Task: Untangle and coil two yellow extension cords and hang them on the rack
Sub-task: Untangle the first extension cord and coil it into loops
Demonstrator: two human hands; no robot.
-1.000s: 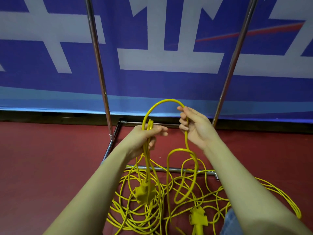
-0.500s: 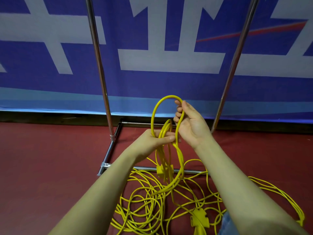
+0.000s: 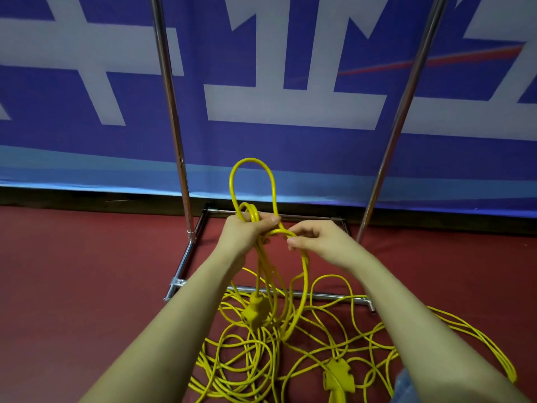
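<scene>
My left hand (image 3: 247, 231) grips a small bundle of yellow cord loops; one tall loop (image 3: 252, 181) stands up above the fist. From the bundle hangs a yellow plug (image 3: 255, 311) just over the floor. My right hand (image 3: 318, 238) is right beside the left, its fingers curled round a strand that drops in a long loop (image 3: 303, 280) to the floor. A tangled heap of yellow cord (image 3: 261, 365) lies below my arms on the red floor, with a yellow multi-outlet end (image 3: 338, 376) at the lower right. The metal rack (image 3: 171, 112) stands just behind my hands.
The rack has two chrome uprights, the right one (image 3: 406, 106) leaning, and a base frame (image 3: 328, 296) on the red floor under the cords. A blue and white banner (image 3: 290, 106) closes off the back. More cord trails to the far right (image 3: 476, 335).
My right hand has come down from above the left and now sits level with it, to its right, laying another loop into the left hand's bundle. The hanging plug has dropped lower.
</scene>
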